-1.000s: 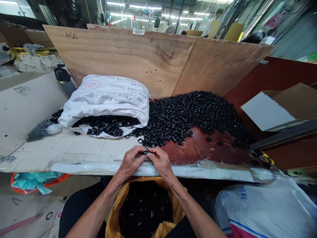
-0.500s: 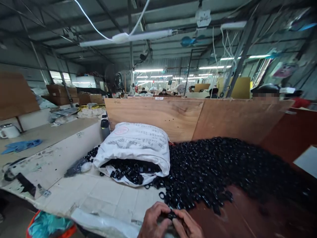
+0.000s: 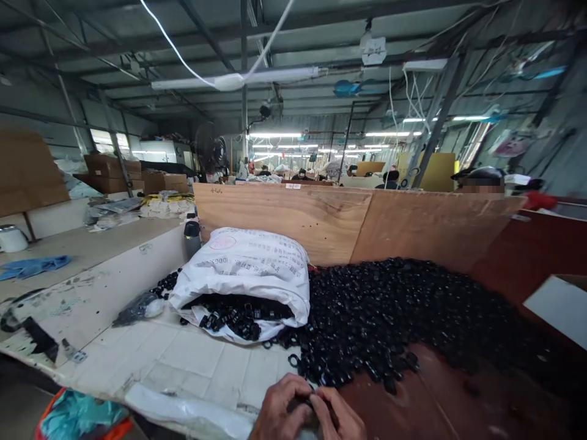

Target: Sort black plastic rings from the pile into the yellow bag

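At the front edge of the table, my left hand (image 3: 280, 408) and my right hand (image 3: 338, 412) meet, fingertips pinched together. Between them is a small black plastic piece, mostly hidden by the fingers now. Just beyond my hands spreads a large heap of small black plastic pieces (image 3: 380, 311), some with ring-shaped ends. One loose black ring piece (image 3: 293, 360) lies at the heap's near left edge. A white woven sack (image 3: 247, 256) lies on its side left of the heap, its mouth facing me, with more black pieces inside.
A wooden board (image 3: 284, 211) walls off the table's back. A dark bottle (image 3: 192, 238) stands behind the sack. Left are a blue glove (image 3: 34, 267) and a white kettle (image 3: 13, 238). An orange-rimmed bin (image 3: 82, 421) sits below. Another person's head (image 3: 481, 180) shows beyond the board.
The black piece showed between my fingertips before and is now mostly covered by them. My hands stay together, slightly further left in view. The camera view has shifted a little.
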`<state>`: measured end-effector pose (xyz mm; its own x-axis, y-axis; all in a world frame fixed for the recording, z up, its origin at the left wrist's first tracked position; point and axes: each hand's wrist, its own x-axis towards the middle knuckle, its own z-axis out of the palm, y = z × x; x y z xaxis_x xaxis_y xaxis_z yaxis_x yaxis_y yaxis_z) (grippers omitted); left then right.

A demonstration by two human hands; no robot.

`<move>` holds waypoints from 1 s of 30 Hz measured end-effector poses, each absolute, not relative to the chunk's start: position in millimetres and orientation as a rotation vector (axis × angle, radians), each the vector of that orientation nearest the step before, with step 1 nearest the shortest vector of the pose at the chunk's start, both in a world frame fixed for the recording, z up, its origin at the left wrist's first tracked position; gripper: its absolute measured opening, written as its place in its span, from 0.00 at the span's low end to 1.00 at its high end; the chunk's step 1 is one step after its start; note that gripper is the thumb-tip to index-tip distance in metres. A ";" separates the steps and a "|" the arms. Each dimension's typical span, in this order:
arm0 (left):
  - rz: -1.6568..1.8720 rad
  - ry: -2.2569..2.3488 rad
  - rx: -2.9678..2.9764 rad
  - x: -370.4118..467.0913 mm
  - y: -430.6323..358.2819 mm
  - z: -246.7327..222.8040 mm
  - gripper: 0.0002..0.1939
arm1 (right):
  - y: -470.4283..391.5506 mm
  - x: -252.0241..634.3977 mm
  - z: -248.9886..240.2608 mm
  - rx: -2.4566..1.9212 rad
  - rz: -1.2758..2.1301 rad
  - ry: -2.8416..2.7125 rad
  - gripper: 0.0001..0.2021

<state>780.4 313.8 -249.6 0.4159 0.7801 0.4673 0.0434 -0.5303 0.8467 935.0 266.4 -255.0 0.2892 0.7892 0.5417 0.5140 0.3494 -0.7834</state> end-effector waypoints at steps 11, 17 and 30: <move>1.161 0.694 1.976 777.8 308.7 -223.2 0.10 | 255.8 942.7 -231.0 -1.292 0.341 -1.556 0.13; 1.149 0.759 1.945 778.2 308.3 -224.3 0.08 | 256.4 945.0 -231.0 -1.281 0.417 -1.564 0.14; 1.126 0.756 1.707 782.4 307.8 -225.1 0.08 | 253.0 945.2 -221.2 -1.199 0.499 -1.513 0.11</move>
<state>782.4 307.8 -225.1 0.3911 0.8507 0.3512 0.0034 -0.3830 0.9237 945.2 253.0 -221.2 0.0995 0.8720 0.4793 0.4153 0.4014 -0.8163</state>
